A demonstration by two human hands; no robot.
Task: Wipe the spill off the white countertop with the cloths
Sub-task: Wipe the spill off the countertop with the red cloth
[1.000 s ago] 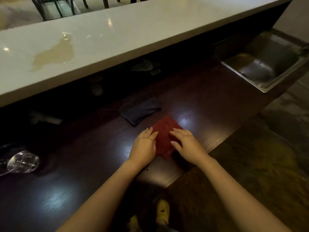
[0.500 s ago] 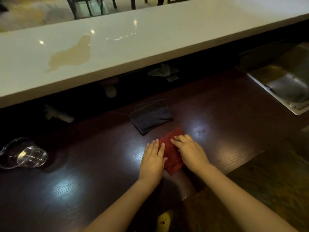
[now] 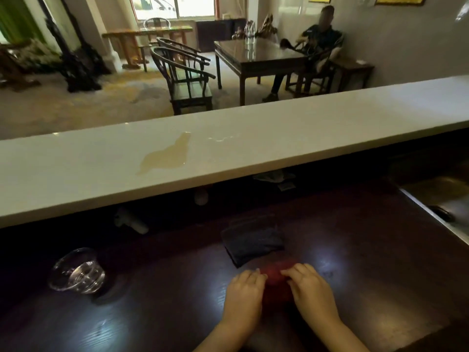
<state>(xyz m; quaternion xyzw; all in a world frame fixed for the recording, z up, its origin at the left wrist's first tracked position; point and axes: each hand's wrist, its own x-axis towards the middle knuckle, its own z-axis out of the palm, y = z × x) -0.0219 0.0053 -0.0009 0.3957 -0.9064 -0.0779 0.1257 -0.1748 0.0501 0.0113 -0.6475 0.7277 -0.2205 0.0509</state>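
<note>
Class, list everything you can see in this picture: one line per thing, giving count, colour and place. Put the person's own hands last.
White countertop: 1, white, raised ledge across the middle.
Spill: 1, pale yellowish-brown, on the countertop, left of centre.
Red cloth: 1, red, on the dark wooden counter, between the hands.
Dark cloth: 1, dark grey, just behind the red cloth.
Clear cup: 1, transparent, lying on its side at left.
Sink: 1, metal, right edge.
Chairs: 2, dark wood, beyond the countertop.
Table: 1, dark, with a seated person beside it.
Left hand: on the red cloth's left edge.
Right hand: on its right edge.
</note>
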